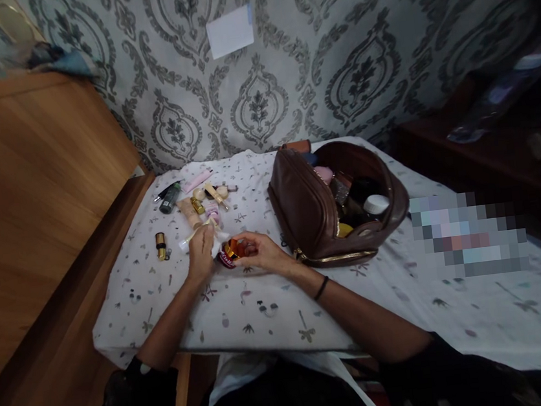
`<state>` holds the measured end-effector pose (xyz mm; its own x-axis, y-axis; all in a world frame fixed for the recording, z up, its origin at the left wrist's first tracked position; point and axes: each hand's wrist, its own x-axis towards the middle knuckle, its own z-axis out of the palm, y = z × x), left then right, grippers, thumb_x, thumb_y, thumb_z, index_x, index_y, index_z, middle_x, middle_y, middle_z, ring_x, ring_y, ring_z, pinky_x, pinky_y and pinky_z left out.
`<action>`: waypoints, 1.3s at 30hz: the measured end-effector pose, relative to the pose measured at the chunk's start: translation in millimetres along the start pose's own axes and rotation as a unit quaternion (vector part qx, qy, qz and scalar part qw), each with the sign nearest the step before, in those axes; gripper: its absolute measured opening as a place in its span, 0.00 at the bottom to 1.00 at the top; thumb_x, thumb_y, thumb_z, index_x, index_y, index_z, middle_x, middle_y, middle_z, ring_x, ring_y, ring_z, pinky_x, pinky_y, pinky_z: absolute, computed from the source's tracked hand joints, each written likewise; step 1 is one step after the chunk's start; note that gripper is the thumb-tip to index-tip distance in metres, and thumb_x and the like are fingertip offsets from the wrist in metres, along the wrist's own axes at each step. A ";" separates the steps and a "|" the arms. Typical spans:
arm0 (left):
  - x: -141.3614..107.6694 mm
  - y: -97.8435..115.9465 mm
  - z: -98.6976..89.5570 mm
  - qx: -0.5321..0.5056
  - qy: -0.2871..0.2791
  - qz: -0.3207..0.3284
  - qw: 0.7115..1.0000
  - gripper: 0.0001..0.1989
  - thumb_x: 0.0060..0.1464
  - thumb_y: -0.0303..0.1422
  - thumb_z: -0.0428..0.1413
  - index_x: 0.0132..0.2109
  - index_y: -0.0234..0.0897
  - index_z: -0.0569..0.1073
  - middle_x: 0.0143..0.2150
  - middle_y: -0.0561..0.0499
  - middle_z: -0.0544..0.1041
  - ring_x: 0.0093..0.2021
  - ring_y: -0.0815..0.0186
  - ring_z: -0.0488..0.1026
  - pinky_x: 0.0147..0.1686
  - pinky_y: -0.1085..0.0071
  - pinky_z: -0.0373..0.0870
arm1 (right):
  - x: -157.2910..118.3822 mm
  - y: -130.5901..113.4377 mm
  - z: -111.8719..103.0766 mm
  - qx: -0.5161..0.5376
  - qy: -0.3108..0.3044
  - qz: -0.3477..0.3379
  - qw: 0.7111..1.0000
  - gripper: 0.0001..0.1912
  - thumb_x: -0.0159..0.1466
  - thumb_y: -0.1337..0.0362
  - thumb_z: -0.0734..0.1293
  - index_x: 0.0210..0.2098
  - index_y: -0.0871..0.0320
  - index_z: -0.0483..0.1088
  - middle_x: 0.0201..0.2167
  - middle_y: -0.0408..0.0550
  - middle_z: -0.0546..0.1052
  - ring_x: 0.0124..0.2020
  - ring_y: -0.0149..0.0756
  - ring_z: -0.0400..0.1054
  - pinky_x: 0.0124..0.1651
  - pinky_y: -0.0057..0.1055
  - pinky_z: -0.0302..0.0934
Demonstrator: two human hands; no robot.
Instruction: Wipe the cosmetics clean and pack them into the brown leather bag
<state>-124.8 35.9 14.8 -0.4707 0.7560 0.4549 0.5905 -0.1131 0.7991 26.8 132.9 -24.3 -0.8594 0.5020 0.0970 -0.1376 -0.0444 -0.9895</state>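
While the left hand (202, 253) has its fingers closed on a white cloth (217, 243), the right hand (263, 251) is clamped on a red jar (228, 255) with a gold lid, just beside the cloth, over the table (275, 333). Open brown bag (303, 206), stuffed, right of the hands. Green bottle (170, 199), pink tube (198, 181) farther back, toward the wall (262, 126); gold tube (161, 247) near, left of the left hand.

The person's bare left forearm (174, 323) slants inward to the left hand (202, 253), its fingers curled; the bare right forearm (361, 309) angles across to the right hand (262, 254), thumb and fingers pinched. Both hands are close together.
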 end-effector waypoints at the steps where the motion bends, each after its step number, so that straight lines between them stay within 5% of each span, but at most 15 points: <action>1: -0.5 2.0 3.7 0.006 -0.003 0.008 1.000 0.25 0.66 0.51 0.40 0.29 0.39 0.64 0.27 0.54 0.64 0.30 0.66 0.63 0.33 0.68 0.63 | -0.1 0.6 0.5 -0.003 -0.002 -0.005 1.000 0.32 0.44 0.57 0.80 0.46 0.58 0.71 0.31 0.41 0.76 0.30 0.30 0.70 0.35 0.28 0.65; 7: -13.5 14.2 12.4 0.071 -0.073 0.056 0.993 0.21 0.69 0.43 0.39 0.39 0.37 0.71 0.37 0.47 0.72 0.41 0.61 0.71 0.45 0.64 0.67 | -0.8 0.5 2.6 -0.011 0.008 -0.009 1.000 0.31 0.43 0.57 0.80 0.43 0.59 0.70 0.30 0.40 0.75 0.29 0.30 0.69 0.34 0.29 0.66; 11: -21.2 16.0 7.0 0.120 -0.115 0.120 0.979 0.16 0.66 0.40 0.46 0.52 0.35 0.70 0.47 0.43 0.73 0.51 0.58 0.70 0.53 0.61 0.66 | 1.2 0.2 0.2 0.033 0.038 0.009 0.999 0.30 0.43 0.55 0.80 0.42 0.57 0.70 0.28 0.38 0.74 0.27 0.30 0.69 0.33 0.29 0.66; 17: -17.7 -0.7 3.5 0.097 -0.132 0.135 0.977 0.34 0.56 0.48 0.60 0.63 0.38 0.60 0.58 0.40 0.70 0.59 0.51 0.67 0.59 0.55 0.63 | 5.1 2.2 -6.2 0.072 0.042 0.013 0.996 0.34 0.38 0.61 0.82 0.43 0.58 0.70 0.30 0.41 0.76 0.30 0.31 0.72 0.37 0.28 0.66; 23: -13.7 -14.1 -3.5 0.073 -0.131 0.066 0.987 0.43 0.45 0.49 0.67 0.62 0.37 0.61 0.61 0.39 0.68 0.61 0.47 0.66 0.59 0.55 0.62 | -0.6 0.5 -2.0 0.087 -0.007 0.025 0.996 0.36 0.41 0.65 0.80 0.48 0.57 0.68 0.29 0.37 0.75 0.27 0.28 0.72 0.31 0.25 0.66; 34: -16.4 -5.3 -2.2 0.025 -0.091 0.004 0.996 0.19 0.53 0.41 0.60 0.51 0.40 0.71 0.42 0.50 0.76 0.43 0.60 0.72 0.47 0.65 0.68 | -5.3 -8.4 4.7 0.017 0.007 0.043 0.999 0.32 0.48 0.52 0.78 0.46 0.57 0.67 0.23 0.35 0.72 0.19 0.29 0.69 0.22 0.26 0.64; 39: -16.0 0.8 1.7 0.033 -0.055 0.004 0.998 0.12 0.56 0.41 0.57 0.44 0.40 0.72 0.38 0.52 0.77 0.40 0.62 0.73 0.43 0.66 0.68 | -9.4 -9.4 9.7 -0.071 0.047 -0.020 0.996 0.24 0.51 0.52 0.76 0.40 0.58 0.70 0.33 0.44 0.76 0.29 0.32 0.72 0.28 0.26 0.66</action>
<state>-115.7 24.8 7.5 -0.3924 0.8219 0.4130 0.6381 -0.0801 0.7658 31.4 120.2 -14.9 -0.8038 0.5798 0.1330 -0.0946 0.0962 -0.9909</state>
